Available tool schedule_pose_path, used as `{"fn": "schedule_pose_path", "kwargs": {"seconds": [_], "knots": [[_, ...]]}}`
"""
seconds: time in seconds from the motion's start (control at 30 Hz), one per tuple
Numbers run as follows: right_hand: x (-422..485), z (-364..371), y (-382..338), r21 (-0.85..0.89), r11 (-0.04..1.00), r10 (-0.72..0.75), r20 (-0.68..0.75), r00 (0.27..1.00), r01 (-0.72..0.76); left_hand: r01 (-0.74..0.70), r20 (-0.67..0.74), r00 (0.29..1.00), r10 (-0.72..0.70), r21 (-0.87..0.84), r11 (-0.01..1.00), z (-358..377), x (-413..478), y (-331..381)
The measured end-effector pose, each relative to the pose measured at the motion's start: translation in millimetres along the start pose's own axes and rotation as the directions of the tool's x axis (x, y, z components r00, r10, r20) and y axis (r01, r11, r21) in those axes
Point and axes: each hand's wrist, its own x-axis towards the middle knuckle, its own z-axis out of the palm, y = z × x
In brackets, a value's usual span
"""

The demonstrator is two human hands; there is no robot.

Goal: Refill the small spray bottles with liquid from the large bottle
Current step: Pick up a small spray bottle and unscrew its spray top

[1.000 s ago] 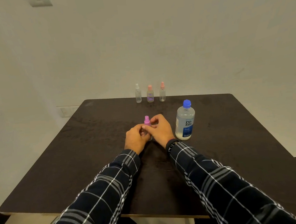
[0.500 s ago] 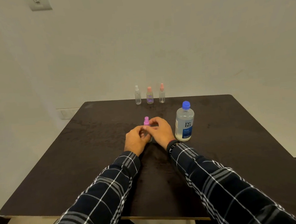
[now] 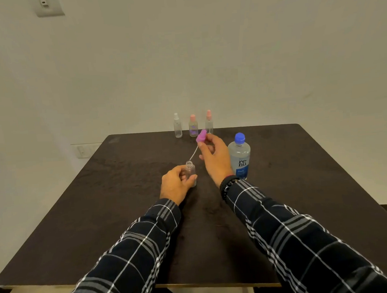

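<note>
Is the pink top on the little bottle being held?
No, the right hand holds the pink spray top up away from the small bottle, whose neck is open in the left hand.

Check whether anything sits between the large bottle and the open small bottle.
Yes: the right hand, holding the pink spray head, is between the large bottle and the open small bottle that the left hand grips.

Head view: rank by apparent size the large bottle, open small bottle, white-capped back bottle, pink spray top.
1. Large bottle
2. Open small bottle and white-capped bottle: alike, the second farther
3. Pink spray top
</note>
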Motion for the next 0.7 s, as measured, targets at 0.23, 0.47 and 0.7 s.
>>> {"fn": "schedule_pose_path", "kwargs": {"seconds": [0.23, 0.47, 0.7], "knots": [[-1, -11, -13, -0.182, 0.979, -0.095, 0.008, 0.995, 0.095, 0.010, 0.011, 1.000, -0.010, 0.000, 1.000, 0, 0, -2], [-2, -4, 15, -0.678, 0.728, 0.173, 0.045, 0.984, -0.098, -0.032, 0.010, 0.999, 0.032, 0.010, 0.999, 0, -1, 0], [-16, -1, 34, -0.839, 0.530, 0.264, 0.029, 0.964, -0.120, -0.001, -0.015, 1.000, 0.002, 0.057, 0.998, 2, -1, 4]]}}
